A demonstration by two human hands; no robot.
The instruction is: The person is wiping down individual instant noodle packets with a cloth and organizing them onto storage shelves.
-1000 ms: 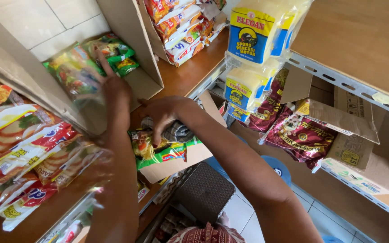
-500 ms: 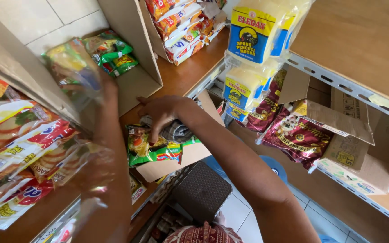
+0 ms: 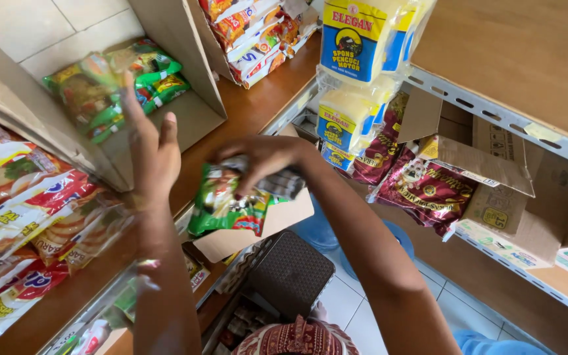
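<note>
My left hand [image 3: 152, 154] is reaching open-fingered toward green packets [image 3: 119, 85] in the shelf's box, while my right hand [image 3: 261, 164] is gripping a green packet [image 3: 221, 204].

A cardboard box [image 3: 195, 121] stood on the wooden shelf [image 3: 244, 112], holding noodle packets [image 3: 110, 85]. The left hand [image 3: 149, 158] rose just before its open mouth, at five o'clock from those packets. At three o'clock from that hand, the right hand [image 3: 258, 161] sat on a packet [image 3: 221, 204] inside a lower carton [image 3: 258, 227]. More packets [image 3: 21, 210] lay at nine o'clock along the shelf. Sponge packs [image 3: 356, 39] hung at one o'clock, with dark pouches [image 3: 425, 190] below them on the metal rack [image 3: 507, 118].
</note>
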